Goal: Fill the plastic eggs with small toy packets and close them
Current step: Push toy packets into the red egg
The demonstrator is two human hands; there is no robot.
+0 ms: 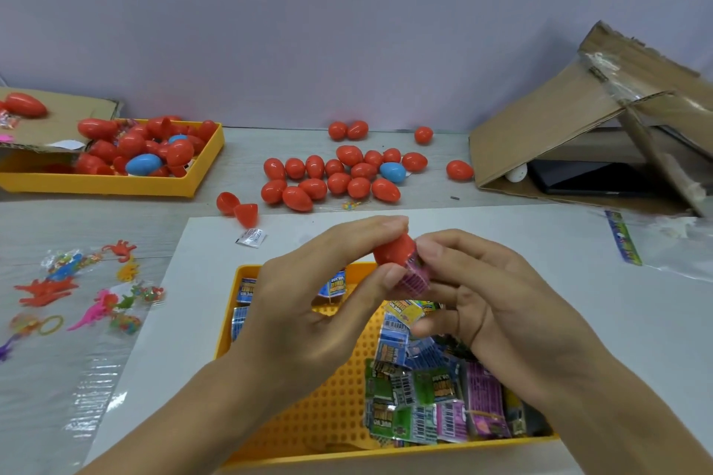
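Both forearms are reaching up from the bottom of the frame, meeting at centre. The left hand [308, 305] is curling its fingers and thumb in a grip, while the right hand [482, 305] is pinching with bent fingertips against it.

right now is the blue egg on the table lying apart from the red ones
No, the blue egg lies among the red eggs, touching them.

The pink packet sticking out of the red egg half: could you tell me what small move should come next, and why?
Probably push the pink packet further into the red egg half with the right hand, while the left hand holds the shell. Much of the packet shows outside the rim, so the egg likely cannot close yet.
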